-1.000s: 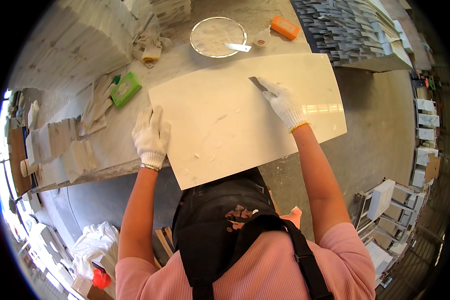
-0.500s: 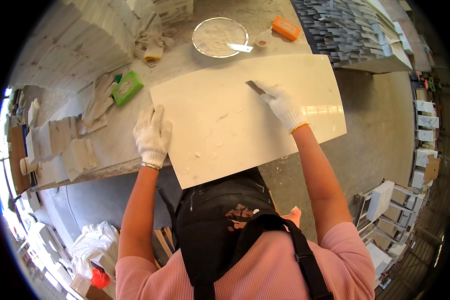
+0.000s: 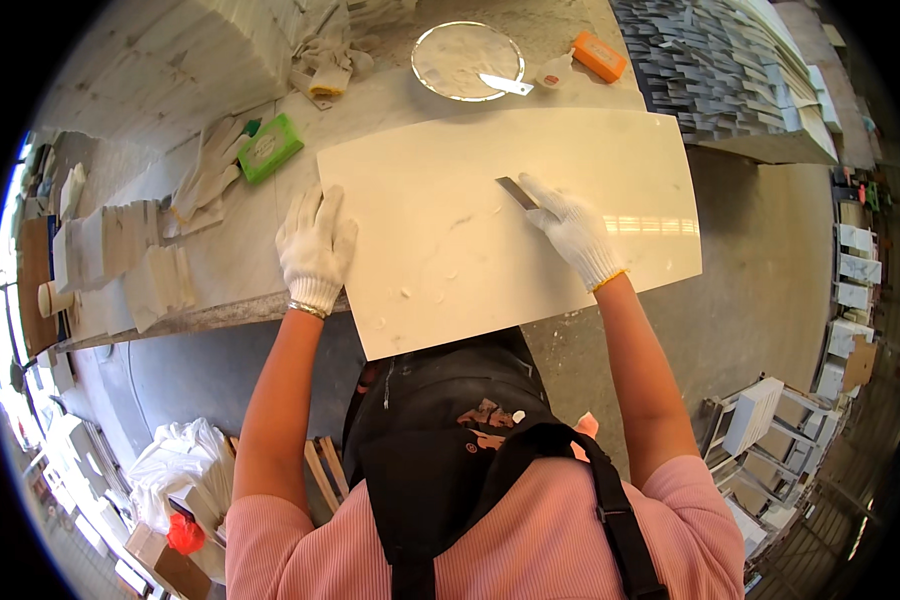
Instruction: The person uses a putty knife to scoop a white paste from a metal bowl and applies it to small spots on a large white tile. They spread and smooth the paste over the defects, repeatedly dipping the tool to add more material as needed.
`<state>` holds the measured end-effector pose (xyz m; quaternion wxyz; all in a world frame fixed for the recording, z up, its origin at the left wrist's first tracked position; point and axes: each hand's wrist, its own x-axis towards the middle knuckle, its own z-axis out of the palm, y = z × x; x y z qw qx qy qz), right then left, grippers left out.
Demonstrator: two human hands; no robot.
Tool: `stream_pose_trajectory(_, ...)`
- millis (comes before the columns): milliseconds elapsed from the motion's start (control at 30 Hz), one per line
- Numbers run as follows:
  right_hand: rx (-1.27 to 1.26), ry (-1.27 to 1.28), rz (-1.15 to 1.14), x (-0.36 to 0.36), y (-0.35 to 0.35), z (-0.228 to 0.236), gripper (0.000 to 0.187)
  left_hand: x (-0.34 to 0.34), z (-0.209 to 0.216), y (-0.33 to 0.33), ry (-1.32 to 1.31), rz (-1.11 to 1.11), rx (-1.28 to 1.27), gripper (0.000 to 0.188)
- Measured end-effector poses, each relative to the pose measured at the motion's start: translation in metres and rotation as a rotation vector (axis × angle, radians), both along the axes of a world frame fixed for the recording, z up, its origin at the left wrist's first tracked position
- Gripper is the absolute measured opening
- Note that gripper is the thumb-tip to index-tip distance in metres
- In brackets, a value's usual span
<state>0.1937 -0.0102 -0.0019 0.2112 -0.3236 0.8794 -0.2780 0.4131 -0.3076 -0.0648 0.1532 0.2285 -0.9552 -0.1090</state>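
A glossy pale stone slab lies on the workbench, its near edge jutting past the bench toward my body. White knitted gloves cover both hands. My left hand rests flat at the slab's left edge with its fingers stretched out. In my right hand, over the slab's right half, is a flat metal scraper blade, pointing up and left. Small pale flakes dot the slab's lower left. Beyond its far edge stands a round tub of whitish paste, with a white-handled spatula lying in it.
A green packet and spare gloves lie left of the slab. An orange box and a small white container sit beside the tub. Stacked stone pieces stand far right, with tall slabs far left.
The view has shifted slightly, so the bench items appear further right. My right hand, still with the scraper, has come a little nearer to me across the slab. My left hand stays at the left edge.
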Motion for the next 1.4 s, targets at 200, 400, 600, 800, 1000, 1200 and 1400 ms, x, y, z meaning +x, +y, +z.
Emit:
stream_pose_trajectory(200,0.099,0.148,0.117,-0.009,-0.015,-0.005,0.044,-0.001,-0.003,0.000,-0.024,0.012,-0.024,0.054)
stream_pose_trajectory(400,0.131,0.236,0.174,-0.012,-0.019,-0.008,0.039,-0.001,0.001,0.002,-0.055,0.016,-0.026,0.051)
stream_pose_trajectory(600,0.136,0.248,0.199,-0.006,-0.018,-0.006,0.040,0.000,0.000,0.002,-0.045,0.021,-0.040,0.052)
stream_pose_trajectory(800,0.157,0.245,0.200,-0.002,-0.016,-0.008,0.042,0.000,-0.001,0.002,-0.046,0.021,-0.043,0.053)
stream_pose_trajectory(1000,0.146,0.174,0.195,0.003,-0.013,-0.004,0.044,0.001,-0.005,0.000,-0.038,0.020,-0.044,0.055)
stream_pose_trajectory(1200,0.129,0.164,0.200,0.005,-0.011,-0.003,0.045,0.001,-0.009,-0.002,-0.057,0.027,-0.034,0.054)
stream_pose_trajectory(1400,0.068,0.116,0.186,0.009,-0.004,-0.005,0.046,0.000,-0.004,-0.002,-0.035,-0.001,-0.002,0.053)
